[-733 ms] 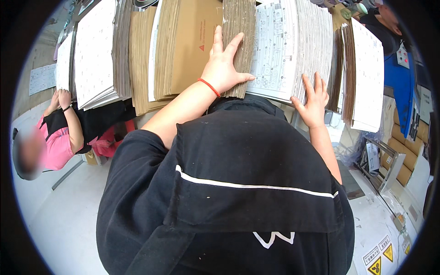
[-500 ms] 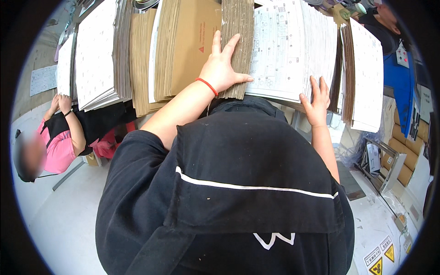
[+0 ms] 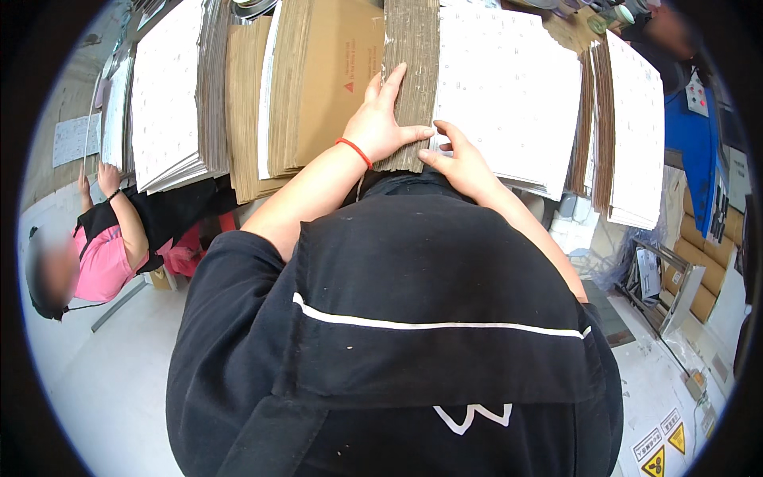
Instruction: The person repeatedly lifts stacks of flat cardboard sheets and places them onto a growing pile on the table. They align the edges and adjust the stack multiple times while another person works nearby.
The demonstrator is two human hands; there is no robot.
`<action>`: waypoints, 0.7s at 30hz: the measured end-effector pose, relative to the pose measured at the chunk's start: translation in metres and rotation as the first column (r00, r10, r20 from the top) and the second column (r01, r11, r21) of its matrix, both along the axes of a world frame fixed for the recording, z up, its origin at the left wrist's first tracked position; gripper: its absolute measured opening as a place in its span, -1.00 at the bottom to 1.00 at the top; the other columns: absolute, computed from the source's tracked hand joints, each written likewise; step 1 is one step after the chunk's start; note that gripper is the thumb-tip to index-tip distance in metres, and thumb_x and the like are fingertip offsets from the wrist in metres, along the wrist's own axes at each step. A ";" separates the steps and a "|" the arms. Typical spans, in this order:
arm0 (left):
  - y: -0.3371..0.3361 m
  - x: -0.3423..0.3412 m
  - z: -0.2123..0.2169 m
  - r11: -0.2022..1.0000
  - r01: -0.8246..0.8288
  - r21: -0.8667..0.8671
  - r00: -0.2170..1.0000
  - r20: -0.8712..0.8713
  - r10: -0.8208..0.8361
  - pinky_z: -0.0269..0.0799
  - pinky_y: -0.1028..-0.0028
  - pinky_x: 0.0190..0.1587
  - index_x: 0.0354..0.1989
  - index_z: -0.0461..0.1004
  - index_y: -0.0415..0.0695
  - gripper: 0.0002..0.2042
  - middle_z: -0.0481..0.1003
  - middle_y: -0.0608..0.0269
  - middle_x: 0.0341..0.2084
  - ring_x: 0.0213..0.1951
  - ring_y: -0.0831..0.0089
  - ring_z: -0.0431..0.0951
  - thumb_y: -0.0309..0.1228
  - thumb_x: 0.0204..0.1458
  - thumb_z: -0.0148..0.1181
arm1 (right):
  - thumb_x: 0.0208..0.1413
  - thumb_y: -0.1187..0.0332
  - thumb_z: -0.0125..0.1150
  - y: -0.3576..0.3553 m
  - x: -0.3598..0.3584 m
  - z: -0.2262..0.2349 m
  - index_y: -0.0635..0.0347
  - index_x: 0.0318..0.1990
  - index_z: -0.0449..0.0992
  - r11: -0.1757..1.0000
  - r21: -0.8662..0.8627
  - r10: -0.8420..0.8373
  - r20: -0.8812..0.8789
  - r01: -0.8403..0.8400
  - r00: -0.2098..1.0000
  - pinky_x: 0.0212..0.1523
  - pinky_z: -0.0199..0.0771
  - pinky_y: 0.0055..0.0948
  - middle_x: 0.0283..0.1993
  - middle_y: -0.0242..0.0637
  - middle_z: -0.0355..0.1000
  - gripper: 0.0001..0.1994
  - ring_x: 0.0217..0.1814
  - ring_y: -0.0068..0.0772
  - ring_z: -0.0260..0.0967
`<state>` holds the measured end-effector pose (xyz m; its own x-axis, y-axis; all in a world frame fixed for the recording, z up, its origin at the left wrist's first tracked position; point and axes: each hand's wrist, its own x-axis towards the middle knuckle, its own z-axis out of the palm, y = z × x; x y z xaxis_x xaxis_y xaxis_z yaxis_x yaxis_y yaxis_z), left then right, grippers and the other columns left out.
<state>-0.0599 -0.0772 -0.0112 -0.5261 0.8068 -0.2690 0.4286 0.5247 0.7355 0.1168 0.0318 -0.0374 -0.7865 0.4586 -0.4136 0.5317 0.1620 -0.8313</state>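
My left hand (image 3: 380, 131), a red cord around its wrist, rests with fingers spread against the edges of an upright bundle of worn grey-brown cardboard sheets (image 3: 411, 71). Its thumb points right across that bundle. Close to that thumb is my right hand (image 3: 465, 165), at the left edge of a stack of large white printed sheets (image 3: 509, 87). Its thumb and forefinger are apart, the other fingers curled under; no sheet shows between them. Left of the bundle stands a row of brown cardboard sheets (image 3: 338, 87).
More stacks of white sheets stand at the left (image 3: 167, 95) and the right (image 3: 636, 127). A co-worker in pink (image 3: 103, 246) handles sheets at far left. Another person is at the upper right, by a blue machine (image 3: 695, 159). A metal frame (image 3: 675, 294) stands on the floor.
My right hand has moved left, from the white stack's right side to its left edge. The top sheet there now shows a paler face. My left hand has shifted slightly down.
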 end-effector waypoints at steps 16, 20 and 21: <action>-0.008 -0.004 -0.011 0.993 -0.026 0.119 0.998 0.052 0.020 0.13 0.07 0.45 0.56 -0.13 0.07 0.23 0.02 -0.34 0.44 0.50 -0.13 0.00 -0.08 -0.27 0.65 | -0.02 -0.08 0.50 -0.001 0.004 -0.020 0.30 0.45 0.16 0.991 -0.114 -0.072 0.022 0.074 0.997 0.22 0.44 -0.19 0.36 0.15 0.31 -0.01 0.21 -0.10 0.39; -0.007 -0.005 -0.010 0.993 -0.019 0.116 0.998 0.055 0.013 0.10 0.06 0.46 0.56 -0.13 0.08 0.23 0.00 -0.34 0.45 0.51 -0.12 -0.02 -0.08 -0.26 0.65 | -0.03 -0.09 0.50 -0.001 0.006 -0.022 0.29 0.46 0.14 0.988 -0.117 -0.093 0.026 0.096 0.995 0.23 0.43 -0.18 0.36 0.16 0.31 0.01 0.24 -0.09 0.38; -0.008 -0.005 -0.012 0.993 -0.020 0.112 0.999 0.049 0.014 0.10 0.07 0.46 0.56 -0.13 0.08 0.23 0.00 -0.34 0.45 0.51 -0.12 -0.03 -0.08 -0.26 0.65 | -0.03 -0.10 0.50 -0.001 0.007 -0.023 0.29 0.46 0.14 0.987 -0.125 -0.100 0.023 0.102 0.995 0.23 0.43 -0.18 0.36 0.15 0.30 0.02 0.24 -0.09 0.38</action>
<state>-0.0650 -0.0851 -0.0228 -0.5288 0.8244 -0.2019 0.3832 0.4442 0.8098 0.1239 0.0304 -0.0602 -0.7316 0.4787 -0.4854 0.5535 0.0015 -0.8328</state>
